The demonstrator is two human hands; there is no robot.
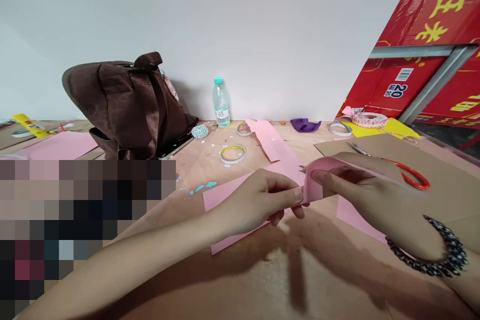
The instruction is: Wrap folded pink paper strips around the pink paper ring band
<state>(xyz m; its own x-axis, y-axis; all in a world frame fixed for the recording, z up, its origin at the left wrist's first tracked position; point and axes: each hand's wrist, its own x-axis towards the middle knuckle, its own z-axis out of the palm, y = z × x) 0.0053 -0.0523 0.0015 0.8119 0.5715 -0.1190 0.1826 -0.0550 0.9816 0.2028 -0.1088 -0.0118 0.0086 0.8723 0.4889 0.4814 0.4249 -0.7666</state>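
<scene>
A curled strip of pink paper (313, 191) is held up between my two hands, just above the table. My left hand (272, 197) pinches its left end between thumb and fingers. On the right, my right hand (360, 190) grips the curved part, thumb pressed on the near face; a dark beaded bracelet circles that wrist. Under and behind my hands lie larger sheets of pink paper (225, 197). A pair of scissors with orange handles (414, 177) rests on brown cardboard (442, 160) beyond my right hand, partly hidden by it.
A brown backpack (120, 105) and a water bottle (221, 105) stand by the white wall. Tape rolls (233, 161), purple crumpled paper (305, 124) and yellow paper (375, 129) lie along the back. Red boxes (408, 85) are stacked at right. The lower left is pixelated.
</scene>
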